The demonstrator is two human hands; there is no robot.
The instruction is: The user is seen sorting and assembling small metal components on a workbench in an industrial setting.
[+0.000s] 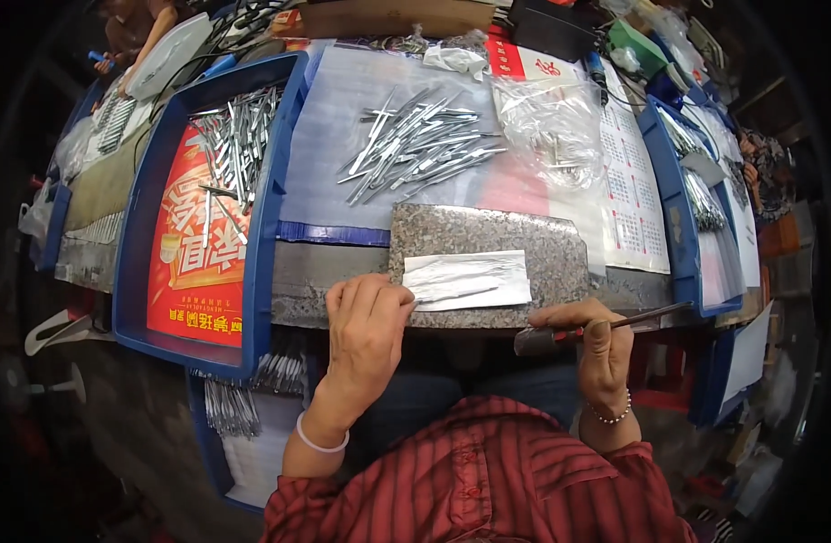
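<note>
Our left hand [368,317] pinches a foil sheet [468,279] on the stone slab [542,244] at the table's [343,127] near edge. Our right hand [596,339] grips a thin tool [615,323]. Metal pieces [415,145] lie mid-table beside a blue tray [266,217].

One view only, head-worn fisheye cam, left of a side-by-side pair, so no 2nd view to share scene with. Looks steeply down & fwd from above person's chest; red striped shirt [488,480] fills bottom edge, both forearms come in from there. Upright, not mirrored. Close range: speckled grey stone slab [524,240] on the counter [298,290] sits mid-frame, near the lens. Wide angle bends straight edges toward rim, e.g. blue plastic tray [139,244] at left curves outward. Dark vignette rings the corners. Far side of counter at top, other workers' spots squeezed into upper left & right margins.
</note>
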